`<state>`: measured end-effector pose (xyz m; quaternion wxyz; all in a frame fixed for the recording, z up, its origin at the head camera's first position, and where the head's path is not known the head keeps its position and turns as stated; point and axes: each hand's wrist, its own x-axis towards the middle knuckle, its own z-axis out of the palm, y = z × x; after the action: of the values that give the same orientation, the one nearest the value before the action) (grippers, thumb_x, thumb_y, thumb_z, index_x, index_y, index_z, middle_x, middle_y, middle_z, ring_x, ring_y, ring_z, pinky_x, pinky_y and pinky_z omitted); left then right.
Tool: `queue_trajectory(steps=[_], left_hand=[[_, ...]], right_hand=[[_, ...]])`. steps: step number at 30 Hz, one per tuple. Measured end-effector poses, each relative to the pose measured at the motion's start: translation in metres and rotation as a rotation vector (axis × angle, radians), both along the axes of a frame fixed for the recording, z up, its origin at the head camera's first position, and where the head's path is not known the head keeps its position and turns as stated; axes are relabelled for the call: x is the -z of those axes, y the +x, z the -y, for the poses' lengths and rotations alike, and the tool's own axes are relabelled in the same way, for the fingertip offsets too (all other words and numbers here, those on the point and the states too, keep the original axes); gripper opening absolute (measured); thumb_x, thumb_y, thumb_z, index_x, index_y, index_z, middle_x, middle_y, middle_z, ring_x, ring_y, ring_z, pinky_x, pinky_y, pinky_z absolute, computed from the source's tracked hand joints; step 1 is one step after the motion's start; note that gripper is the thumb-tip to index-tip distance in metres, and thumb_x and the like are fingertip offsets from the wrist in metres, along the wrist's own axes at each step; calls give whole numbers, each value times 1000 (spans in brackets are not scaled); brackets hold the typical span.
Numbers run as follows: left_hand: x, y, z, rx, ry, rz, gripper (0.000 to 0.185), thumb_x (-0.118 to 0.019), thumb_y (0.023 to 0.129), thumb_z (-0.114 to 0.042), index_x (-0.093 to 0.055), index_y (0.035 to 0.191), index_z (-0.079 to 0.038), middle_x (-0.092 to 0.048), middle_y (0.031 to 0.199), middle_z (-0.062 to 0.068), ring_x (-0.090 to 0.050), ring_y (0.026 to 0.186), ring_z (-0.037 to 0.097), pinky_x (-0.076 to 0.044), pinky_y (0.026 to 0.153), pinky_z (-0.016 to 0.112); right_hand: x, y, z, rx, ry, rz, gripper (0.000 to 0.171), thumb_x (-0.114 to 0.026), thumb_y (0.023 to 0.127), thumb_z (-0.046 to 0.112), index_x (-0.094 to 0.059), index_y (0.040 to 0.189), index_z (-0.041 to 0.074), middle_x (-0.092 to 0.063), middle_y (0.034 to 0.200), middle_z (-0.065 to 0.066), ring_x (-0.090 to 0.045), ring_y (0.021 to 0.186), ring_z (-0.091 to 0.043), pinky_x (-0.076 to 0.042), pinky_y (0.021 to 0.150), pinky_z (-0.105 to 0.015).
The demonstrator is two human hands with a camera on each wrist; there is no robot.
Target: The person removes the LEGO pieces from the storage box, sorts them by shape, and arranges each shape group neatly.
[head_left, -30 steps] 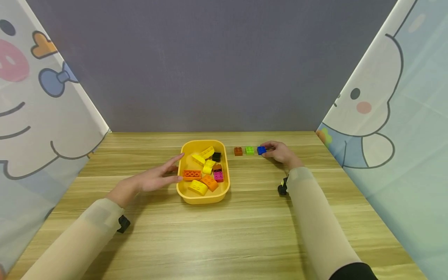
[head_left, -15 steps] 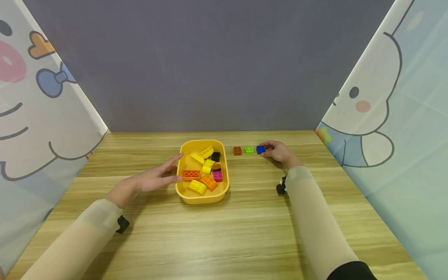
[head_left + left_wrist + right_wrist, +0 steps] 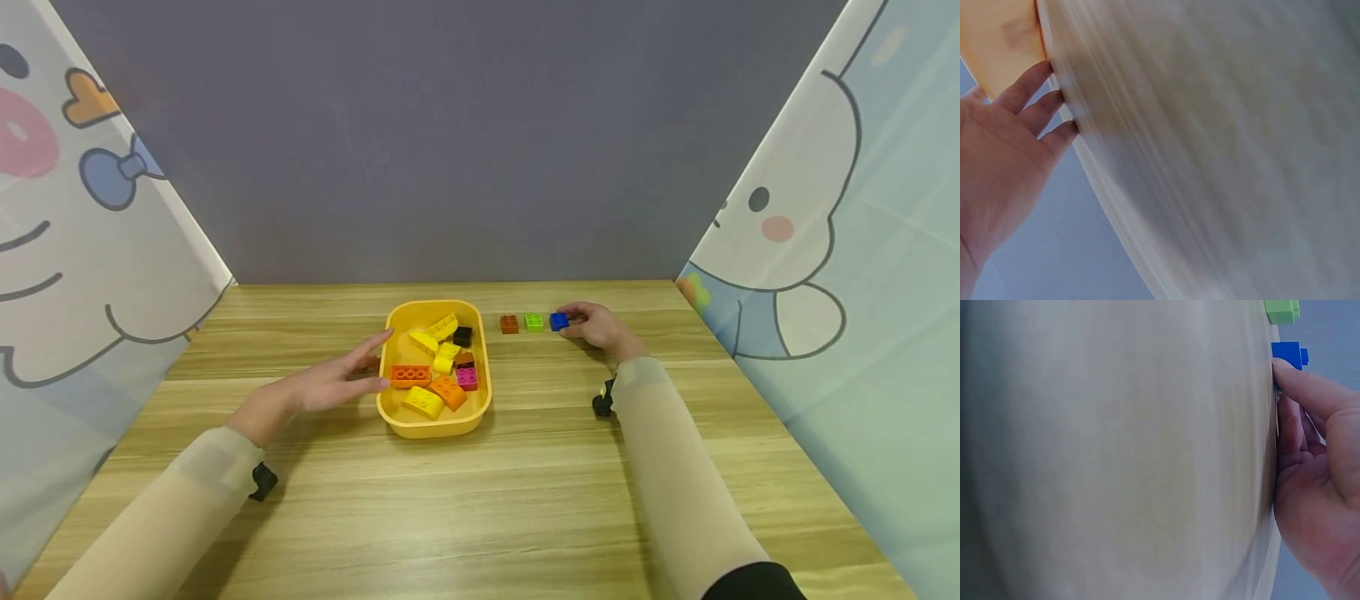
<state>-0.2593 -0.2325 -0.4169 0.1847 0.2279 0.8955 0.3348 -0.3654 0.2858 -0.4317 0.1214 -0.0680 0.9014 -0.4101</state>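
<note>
Soft, even light falls from above; the pale wooden bench is bright, with faint shadows under both sleeved arms. The head view is sharp in the middle and bends outward at its edges. Both wrist views are close, smeared and out of focus, the wood grain blurred

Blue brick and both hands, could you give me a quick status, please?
Right hand pinching blue brick, on table beside green brick. Left hand open against yellow tray. Nothing in the way.
</note>
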Motion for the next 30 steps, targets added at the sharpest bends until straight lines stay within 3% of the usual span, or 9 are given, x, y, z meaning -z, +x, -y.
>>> queue_trajectory(steps=[14, 21, 25, 30], left_hand=[[0, 2, -1, -9, -2, 3, 91, -58, 110, -60, -2, 177, -40, -37, 173, 32, -38, 160, 53, -29, 127, 77], [0, 2, 0, -10, -9, 3, 90, -57, 110, -61, -1, 177, -41, -36, 173, 32, -37, 160, 53, -29, 128, 77], [0, 2, 0, -6, -6, 5, 90, -57, 110, -60, -1, 177, -41, -37, 173, 33, -37, 160, 53, -30, 127, 76], [0, 1, -1, -4, -9, 1, 90, -58, 110, -60, -1, 177, -41, -38, 172, 32, -38, 160, 53, -30, 127, 76]], right_hand=[[-6, 12, -15, -20, -53, -31, 71, -76, 105, 21, -45, 165, 0, -48, 164, -28, -50, 147, -46, -46, 121, -58], [-13, 21, -26, 27, -117, -120, 55, -69, 109, 18, -53, 158, 0, -58, 153, -28, -66, 120, -42, -61, 86, -36], [-22, 32, -25, 28, -146, -175, 47, -66, 111, 19, -59, 152, -1, -63, 145, -29, -67, 116, -40, -64, 87, -37], [-31, 50, -15, -3, -227, -166, 45, -66, 112, 25, -62, 147, -2, -67, 129, -25, -66, 106, -32, -63, 91, -38]])
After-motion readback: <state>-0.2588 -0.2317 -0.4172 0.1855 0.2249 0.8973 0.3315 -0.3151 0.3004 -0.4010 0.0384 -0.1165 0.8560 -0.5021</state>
